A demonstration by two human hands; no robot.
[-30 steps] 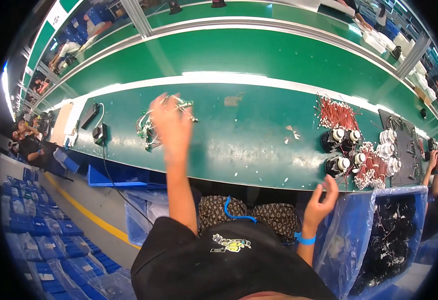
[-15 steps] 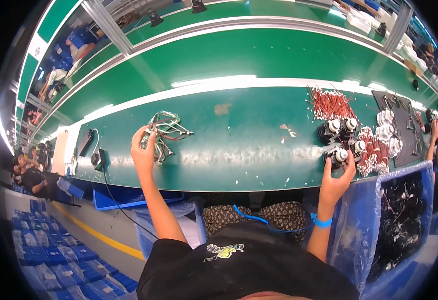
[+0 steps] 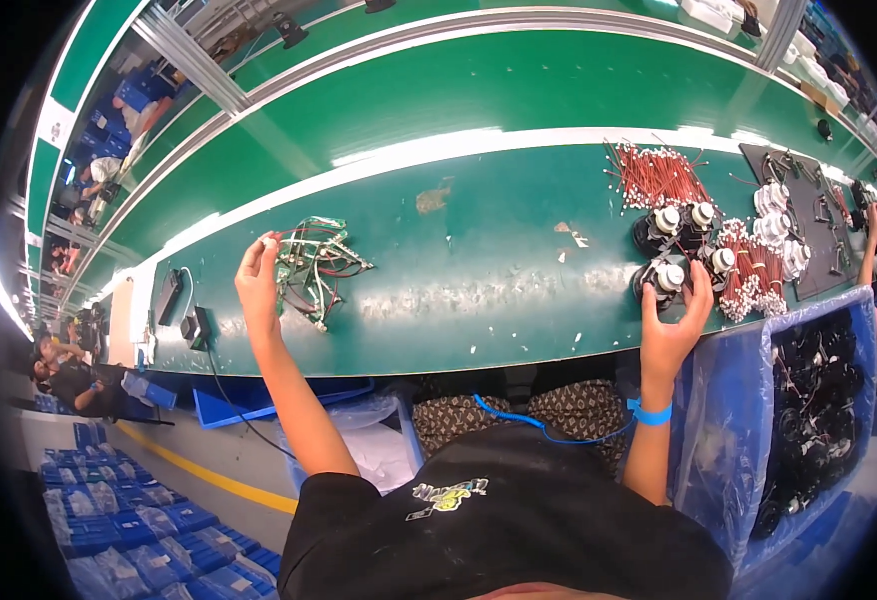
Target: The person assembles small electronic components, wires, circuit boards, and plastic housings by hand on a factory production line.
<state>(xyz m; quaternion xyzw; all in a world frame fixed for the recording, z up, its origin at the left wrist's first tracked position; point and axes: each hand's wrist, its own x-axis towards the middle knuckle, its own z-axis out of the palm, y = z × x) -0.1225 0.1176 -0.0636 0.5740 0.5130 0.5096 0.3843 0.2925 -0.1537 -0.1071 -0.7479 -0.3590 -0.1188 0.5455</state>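
Note:
On the left of the green bench, my left hand [image 3: 258, 276] is closed, thumb and fingertips pinched on what looks like a thin red wire. Its fingertips are at the left edge of a loose tangle of wires with narrow green strips [image 3: 316, 268]. Over on the right, my right hand [image 3: 677, 325] curls its thumb and fingers around a black round part with a white cylindrical top [image 3: 666, 278]. Similar black-and-white parts [image 3: 700, 215] stand just behind it. Bundles of red wires with white ends [image 3: 751, 272] lie beside them.
Another pile of red wires [image 3: 656, 176] lies farther back, near a dark mat [image 3: 797, 215]. A plastic-lined blue bin [image 3: 724, 440] of black parts stands against the bench at right. Left are a black adapter with cable [image 3: 195, 327]. A co-worker's hands [image 3: 875, 232] show far right.
My left hand has moved left from over the wire tangle to its edge, fingertips now pinched. My right hand stays around the same black-and-white part. The whole view has shifted slightly.

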